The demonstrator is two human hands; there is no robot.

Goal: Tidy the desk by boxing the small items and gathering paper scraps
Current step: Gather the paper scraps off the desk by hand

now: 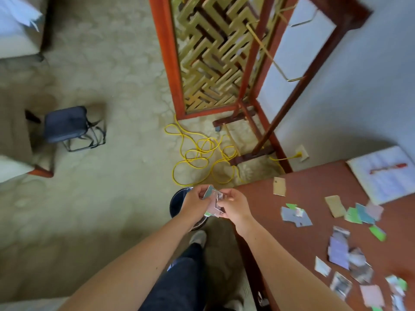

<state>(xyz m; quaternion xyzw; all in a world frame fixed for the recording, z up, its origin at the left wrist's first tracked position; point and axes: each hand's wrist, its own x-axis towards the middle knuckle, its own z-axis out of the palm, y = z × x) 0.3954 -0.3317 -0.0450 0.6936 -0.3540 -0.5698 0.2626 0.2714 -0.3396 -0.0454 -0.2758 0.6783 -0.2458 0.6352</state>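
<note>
— The left hand (197,202) and the right hand (235,206) are both gripping one bundle of paper scraps (214,198), and it is hanging just above the bin (174,199).

— Above its right side more than its middle, as far as I am seeing. If the fingers are letting go unevenly, a few pieces are likely going past the rim onto the carpet (101,198).

— The bundle is looking ragged too, with corners sticking out. Paper that light is not falling straight.

— And a shoe (198,237) is standing right beside the bin. One careless step and I am picturing it tipping over.

— Plenty of loose scraps (296,215) are lying on the tabletop (310,198), right of the bin. An arm swinging back for them could be sweeping some off the edge.

— The yellow cable (197,153) is coiling on the carpet just beyond the bin. I am worrying about feet catching in it.
</note>
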